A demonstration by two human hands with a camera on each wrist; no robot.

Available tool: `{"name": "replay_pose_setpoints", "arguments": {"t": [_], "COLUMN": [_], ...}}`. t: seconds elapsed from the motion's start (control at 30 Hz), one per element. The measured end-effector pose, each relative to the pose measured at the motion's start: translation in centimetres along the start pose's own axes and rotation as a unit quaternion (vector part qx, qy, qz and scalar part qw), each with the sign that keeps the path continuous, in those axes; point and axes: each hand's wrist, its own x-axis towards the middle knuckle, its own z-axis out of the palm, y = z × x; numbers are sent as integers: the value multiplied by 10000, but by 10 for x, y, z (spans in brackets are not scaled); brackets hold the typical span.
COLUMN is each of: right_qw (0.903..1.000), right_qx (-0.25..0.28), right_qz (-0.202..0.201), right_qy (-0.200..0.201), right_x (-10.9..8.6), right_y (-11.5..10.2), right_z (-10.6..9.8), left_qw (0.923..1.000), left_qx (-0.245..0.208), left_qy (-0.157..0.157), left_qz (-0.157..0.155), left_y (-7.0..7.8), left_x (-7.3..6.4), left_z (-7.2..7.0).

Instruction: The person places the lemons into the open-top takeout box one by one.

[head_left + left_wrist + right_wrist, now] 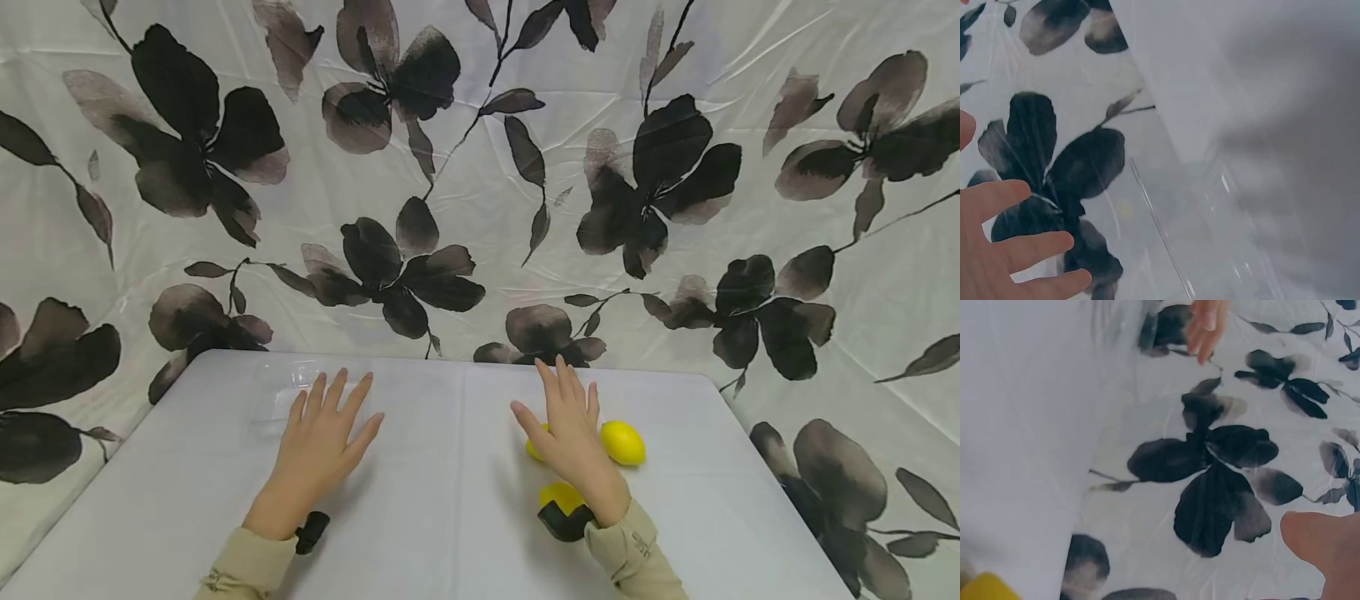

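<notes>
My left hand [318,446] hovers over the left part of the white table with its fingers straight and spread, holding nothing. Beyond its fingertips lies a clear plastic container [273,406], partly covered by the hand; its transparent edges also show in the left wrist view. My right hand [576,440], likewise spread and holding nothing, is above several yellow lemons. One lemon [623,443] lies to its right. Another lemon [534,448] is mostly hidden behind the thumb side, and a third lemon [558,497] sits below, partly covered by the black wrist camera.
The white table [420,500] has a faint crease down its middle. Behind it and at both sides hangs a pale cloth [517,225] printed with dark flowers. A black camera [312,532] is strapped at the left wrist.
</notes>
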Motion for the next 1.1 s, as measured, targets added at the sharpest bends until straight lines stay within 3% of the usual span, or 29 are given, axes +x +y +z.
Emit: {"name": "replay_pose_setpoints", "arguments": {"t": [0.5, 0.73, 0.83, 1.0, 1.1], "right_qw": [9948, 9874, 9820, 9694, 9609], "right_qx": [977, 1524, 1813, 2406, 2732], "right_qz": [-270, -404, -484, -431, -323], "right_qy": [41, -160, -202, -244, -303], "right_x": [39, 56, 63, 74, 79], "right_y": [-35, -47, -49, -55, -60], "right_z": [38, 64, 78, 101, 114], "left_qw": [9976, 9928, 9901, 9812, 9703], "left_qx": [-200, -425, -609, -1178, -1696], "left_qy": [527, 904, 900, 823, 825], "left_qz": [-390, -667, -885, -1288, -1512], "left_y": [-63, -102, -116, -134, -143], "left_x": [-10, -13, -14, -14, -13], "left_z": [-20, -19, -18, -15, -11]}}
